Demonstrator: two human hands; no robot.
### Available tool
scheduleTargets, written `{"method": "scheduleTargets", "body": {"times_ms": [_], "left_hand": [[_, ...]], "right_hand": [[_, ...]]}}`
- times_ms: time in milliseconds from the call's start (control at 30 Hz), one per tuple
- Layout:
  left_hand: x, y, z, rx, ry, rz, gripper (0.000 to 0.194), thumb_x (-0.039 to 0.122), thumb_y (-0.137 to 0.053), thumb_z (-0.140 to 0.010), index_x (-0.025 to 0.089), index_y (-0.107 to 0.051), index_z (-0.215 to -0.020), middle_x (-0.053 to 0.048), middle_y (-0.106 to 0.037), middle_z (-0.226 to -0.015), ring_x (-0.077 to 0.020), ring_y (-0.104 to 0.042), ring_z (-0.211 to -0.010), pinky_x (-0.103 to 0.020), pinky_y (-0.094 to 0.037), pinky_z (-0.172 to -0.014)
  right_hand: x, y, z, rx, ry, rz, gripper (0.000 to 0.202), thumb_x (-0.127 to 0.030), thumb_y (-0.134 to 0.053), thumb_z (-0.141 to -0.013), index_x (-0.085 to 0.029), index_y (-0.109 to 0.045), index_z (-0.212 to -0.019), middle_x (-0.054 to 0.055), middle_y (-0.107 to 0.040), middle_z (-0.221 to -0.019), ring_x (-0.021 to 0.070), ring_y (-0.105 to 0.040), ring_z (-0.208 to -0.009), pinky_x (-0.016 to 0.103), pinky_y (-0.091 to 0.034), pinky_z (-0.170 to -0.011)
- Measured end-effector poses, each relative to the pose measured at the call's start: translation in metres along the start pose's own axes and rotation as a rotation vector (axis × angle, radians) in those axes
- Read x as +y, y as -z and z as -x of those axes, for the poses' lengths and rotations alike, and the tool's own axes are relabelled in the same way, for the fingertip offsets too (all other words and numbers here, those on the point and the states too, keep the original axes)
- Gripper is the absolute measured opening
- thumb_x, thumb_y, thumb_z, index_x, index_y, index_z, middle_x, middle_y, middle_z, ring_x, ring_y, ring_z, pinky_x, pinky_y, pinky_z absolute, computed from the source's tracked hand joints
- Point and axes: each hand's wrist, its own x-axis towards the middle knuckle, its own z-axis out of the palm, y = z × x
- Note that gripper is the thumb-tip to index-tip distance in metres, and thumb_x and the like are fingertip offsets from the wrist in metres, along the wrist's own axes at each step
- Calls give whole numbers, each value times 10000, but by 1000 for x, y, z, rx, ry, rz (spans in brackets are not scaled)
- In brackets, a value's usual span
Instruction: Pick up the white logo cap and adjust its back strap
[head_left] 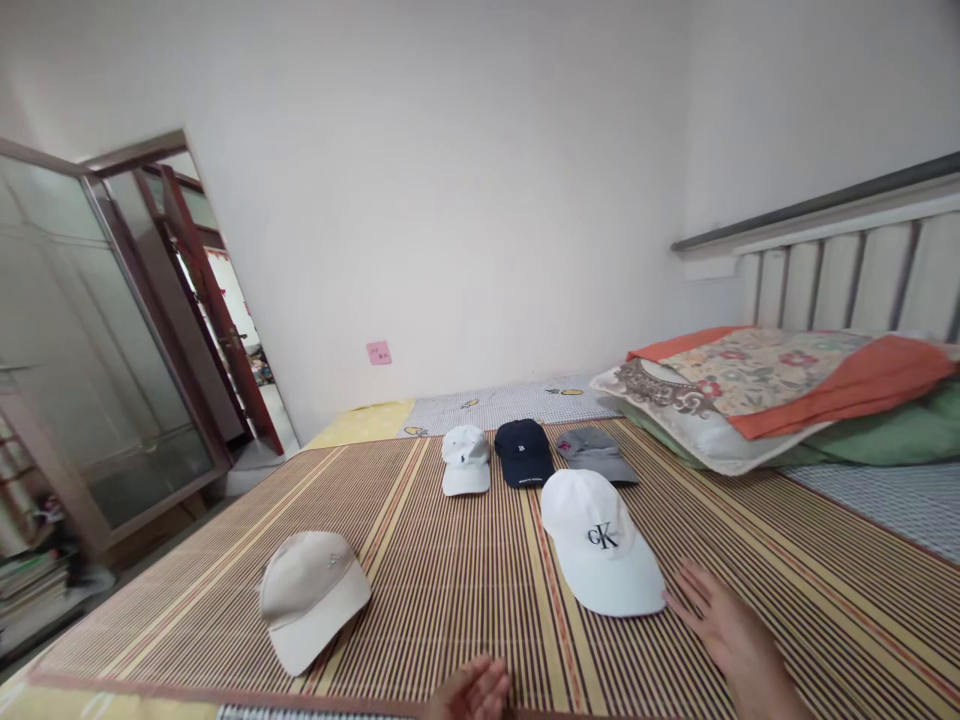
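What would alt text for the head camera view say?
Five baseball caps lie on a striped woven bed mat; the right hand rests flat beside the white logo cap. The left hand lies open at the near edge.

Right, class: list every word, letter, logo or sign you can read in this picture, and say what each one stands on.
"CK": black letters on the front of the big white cap.
Navy cap: a small white mark and a line of white text on the brim, too small to read.
Small white cap: tiny dark emblem, unreadable.
Grey cap: small pink mark, unreadable.
Pink sticker on the wall: markings blurred.
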Motion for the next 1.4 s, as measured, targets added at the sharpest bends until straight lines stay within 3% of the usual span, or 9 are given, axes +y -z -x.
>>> {"method": "scheduleTargets", "body": {"times_ms": [100,167,300,600,933,1100,1200,1300,1400], "left_hand": [[-11,-33,-4,-64,-70,-91,528,137,-707,-913,-66,-520,-1363,-244,-788,-998,-299,-801,-835,-299,-618,-699],[-15,-56,-13,-135,-167,-158,421,184,-713,-908,-9,-583,-1259,-226,-773,-1057,-286,-791,-889,-325,-616,-814],[-19,-101,-48,-163,-182,-210,243,169,-683,-895,76,-620,-1110,-154,-744,-995,-250,-756,-784,-363,-598,-782],[-41,-154,-105,-65,-128,-202,190,309,-603,-1006,158,-629,-1119,-30,-674,-967,-153,-656,-782,-295,-571,-658],[-37,-141,-78,-135,-153,-261,170,306,-620,-942,139,-652,-938,-50,-636,-801,-171,-673,-657,-285,-543,-664],[-33,-118,-53,-195,-260,-327,355,489,-526,-989,166,-667,-948,-48,-659,-821,-152,-639,-640,-273,-471,-643],[-20,-102,-28,-210,-408,-406,487,610,-548,-959,169,-731,-1053,-80,-730,-959,-180,-641,-765,-288,-444,-679],[-5,-93,4,-230,-703,-523,579,694,-583,-912,210,-758,-1176,-103,-756,-1215,-274,-651,-1103,-360,-488,-892],[5,-89,31,-201,-767,-414,550,664,-697,-852,207,-778,-1147,-115,-740,-1317,-313,-605,-1288,-376,-478,-1040]], "right_hand": [[-1,-2,1,-11,-54,-8,150,-244,-607,-849,-197,-597,-990,216,-511,-1574,371,-472,-1488,546,-510,-1143],[0,-3,1,-9,-84,-4,134,-203,-623,-828,-177,-625,-959,223,-657,-1352,341,-652,-1302,406,-657,-937],[1,-5,-1,-8,-114,-21,108,-135,-633,-824,-165,-650,-927,102,-714,-939,182,-745,-746,217,-607,-536],[3,-5,-8,-33,-103,-30,181,-158,-741,-761,-168,-678,-930,59,-739,-910,164,-751,-653,224,-588,-489],[8,-11,-2,-124,-43,52,399,-294,-901,-605,-187,-680,-919,-24,-679,-709,174,-724,-578,276,-626,-508],[10,-22,13,-306,-13,69,405,-378,-948,-587,-232,-688,-861,-42,-690,-654,141,-667,-533,191,-430,-385],[12,-32,24,-428,-20,76,413,-455,-951,-605,-225,-708,-848,-52,-676,-592,137,-637,-522,204,-451,-447],[14,-45,39,-541,-28,91,389,-456,-922,-653,-222,-741,-907,-6,-771,-714,213,-729,-676,289,-568,-624],[17,-59,56,-608,-17,126,353,-442,-869,-713,-236,-769,-982,52,-838,-892,297,-782,-891,380,-609,-802]]}}
